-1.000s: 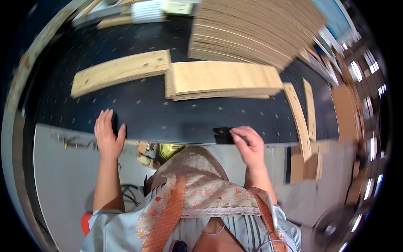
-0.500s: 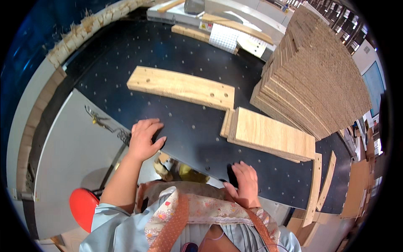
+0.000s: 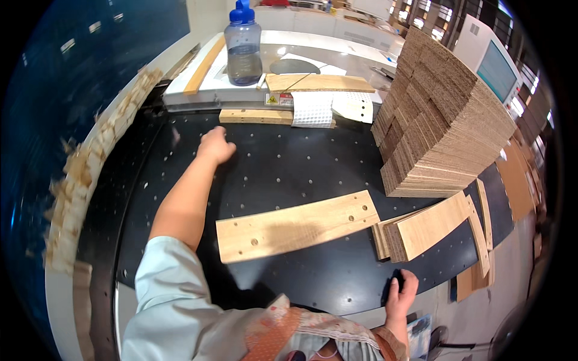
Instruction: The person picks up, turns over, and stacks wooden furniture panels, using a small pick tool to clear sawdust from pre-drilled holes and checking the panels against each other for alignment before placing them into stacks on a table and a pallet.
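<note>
My left hand (image 3: 217,146) is stretched out over the black table toward its far side. The thumb stands away from the other fingers, which are partly hidden. Just beyond the fingertips lies a narrow wooden strip (image 3: 256,116) with small holes. My right hand (image 3: 402,296) rests at the near table edge, its thumb and fingers apart, holding nothing. Between my arms a wide wooden board (image 3: 295,225) with several drilled holes lies flat. At its right end, near my right hand, sits a short stack of wooden boards (image 3: 430,225).
A tall stack of brown boards (image 3: 442,120) stands at the back right. Behind the strip are a blue-capped water bottle (image 3: 244,57), another wooden strip (image 3: 319,83) and a white perforated sheet (image 3: 312,109). Narrow wooden pieces (image 3: 480,231) lie at the right edge.
My left hand has moved from the near table edge to the far side, close to the narrow strip. My view has shifted. My right hand stays by the near edge.
</note>
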The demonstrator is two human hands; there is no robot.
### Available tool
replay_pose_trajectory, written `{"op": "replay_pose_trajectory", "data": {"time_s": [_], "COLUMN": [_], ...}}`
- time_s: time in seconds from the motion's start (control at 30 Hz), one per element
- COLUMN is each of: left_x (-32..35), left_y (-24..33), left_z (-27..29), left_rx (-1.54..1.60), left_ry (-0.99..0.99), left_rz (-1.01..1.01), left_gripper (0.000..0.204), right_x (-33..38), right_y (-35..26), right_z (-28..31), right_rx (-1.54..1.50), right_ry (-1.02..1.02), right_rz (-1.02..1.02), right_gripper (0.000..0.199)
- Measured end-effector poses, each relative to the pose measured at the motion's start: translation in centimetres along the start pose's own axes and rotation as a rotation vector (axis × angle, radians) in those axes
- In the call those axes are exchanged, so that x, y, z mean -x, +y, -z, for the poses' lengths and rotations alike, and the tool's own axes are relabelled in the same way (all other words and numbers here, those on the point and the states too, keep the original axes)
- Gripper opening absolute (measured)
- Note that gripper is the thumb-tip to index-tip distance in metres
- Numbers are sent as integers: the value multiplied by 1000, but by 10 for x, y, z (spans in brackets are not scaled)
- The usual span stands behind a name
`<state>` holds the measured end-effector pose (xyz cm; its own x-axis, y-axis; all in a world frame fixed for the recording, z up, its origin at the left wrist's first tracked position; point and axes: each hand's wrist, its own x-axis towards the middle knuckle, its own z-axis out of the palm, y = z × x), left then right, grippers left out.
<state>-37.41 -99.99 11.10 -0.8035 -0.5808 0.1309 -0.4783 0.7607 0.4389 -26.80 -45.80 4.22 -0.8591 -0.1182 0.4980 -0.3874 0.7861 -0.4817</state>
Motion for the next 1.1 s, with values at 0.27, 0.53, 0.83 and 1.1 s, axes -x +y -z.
{"op": "replay_pose_trajectory", "data": {"time_s": [0.27,0.53,0.83,1.1], "left_x": [-116,-38,-52,-13], "left_y": [-50,-5,91,27], "left_z": [-58,-27,-55,-39], "left_rx": [439,124,-290,-216], "left_ry": [81,-93,-335,-303], "left_rz": [206,-63,-184,-558], "left_gripper": [81,74,91,85], "right_x": [-2,0,-9,-9], "right_y": [-10,-16,-20,-19], "right_z": [-2,-4,-2,0], "right_rx": [81,112,102,128], "right_ry": [57,53,46,92], "right_rz": [-37,-81,-50,-5], "right_gripper": [30,24,25,23]}}
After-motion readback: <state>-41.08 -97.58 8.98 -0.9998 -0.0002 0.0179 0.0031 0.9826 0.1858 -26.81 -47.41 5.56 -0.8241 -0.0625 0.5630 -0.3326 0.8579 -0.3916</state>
